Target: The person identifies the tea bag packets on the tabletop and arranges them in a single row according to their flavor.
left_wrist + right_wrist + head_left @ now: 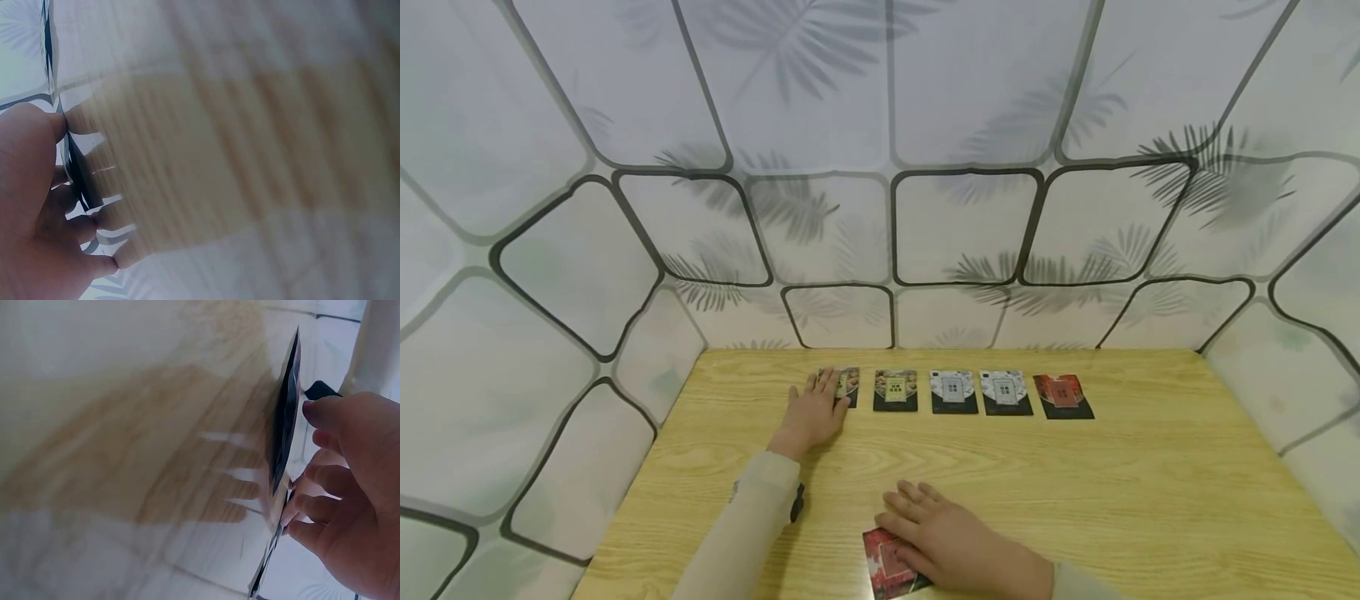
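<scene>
My left hand [814, 417] rests its fingers on the leftmost packet [851, 385] of a row, partly covering this flat printed sachet. From the left wrist view, that packet [76, 178] appears edge-on beneath the spread fingers. Nearer the front edge lies a red and black packet [886, 560], with my right hand [951, 542] over its right side. In the right wrist view, the thumb is beside this packet [285, 419], and the other fingers reach past it, loosely bent. Whether the right thumb touches the packet, I cannot tell.
Along the back of the wooden table [1135, 492] lie a yellow-labelled packet [896, 392], two white and black packets [953, 392] and a red and black packet [1063, 397]. A patterned cloth wall [966, 229] surrounds the back and sides.
</scene>
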{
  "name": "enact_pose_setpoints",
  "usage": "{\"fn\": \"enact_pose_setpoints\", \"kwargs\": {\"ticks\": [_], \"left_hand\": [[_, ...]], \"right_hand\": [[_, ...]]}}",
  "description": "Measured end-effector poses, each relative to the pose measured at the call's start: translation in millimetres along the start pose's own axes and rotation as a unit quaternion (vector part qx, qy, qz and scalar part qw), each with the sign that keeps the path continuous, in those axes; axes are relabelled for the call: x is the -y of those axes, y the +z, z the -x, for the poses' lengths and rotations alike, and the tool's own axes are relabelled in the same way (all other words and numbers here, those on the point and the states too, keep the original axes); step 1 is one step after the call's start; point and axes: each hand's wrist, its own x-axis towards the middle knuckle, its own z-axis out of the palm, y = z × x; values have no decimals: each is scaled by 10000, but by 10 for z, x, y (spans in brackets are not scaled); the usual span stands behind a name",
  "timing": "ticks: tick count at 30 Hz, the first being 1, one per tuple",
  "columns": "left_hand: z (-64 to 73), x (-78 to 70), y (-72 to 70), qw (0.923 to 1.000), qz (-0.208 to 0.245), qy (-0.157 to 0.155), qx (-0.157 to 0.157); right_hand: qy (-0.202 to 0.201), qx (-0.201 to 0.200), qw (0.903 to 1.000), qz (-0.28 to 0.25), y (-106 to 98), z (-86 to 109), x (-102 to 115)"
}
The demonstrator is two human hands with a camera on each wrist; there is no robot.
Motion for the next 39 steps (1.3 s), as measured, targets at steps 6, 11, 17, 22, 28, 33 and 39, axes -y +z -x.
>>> {"fn": "enact_pose_setpoints", "kwargs": {"ticks": [6, 11, 17, 22, 28, 33, 39], "left_hand": [[10, -14, -8, 10000, 26, 10, -6], [3, -14, 5, 10000, 61, 12, -49], [4, -20, 2, 10000, 22, 11, -41], [2, -12, -11, 10000, 16, -5, 8], [7, 0, -20, 10000, -17, 1, 35], [14, 3, -2, 10000, -37, 20, 28], [5, 10, 17, 10000, -64, 36, 25]], "right_hand": [[-288, 263, 9991, -170, 21, -4, 6], [-328, 362, 9988, -75, 17, 13, -1], [-67, 363, 9992, -155, 29, 15, -14], [245, 346, 9990, -105, 30, 26, -45], [586, 300, 9978, -40, -2, 74, -105], [840, 182, 9963, -52, -13, 121, -168], [1010, -9, 9949, -54, -42, 183, -252]]}}
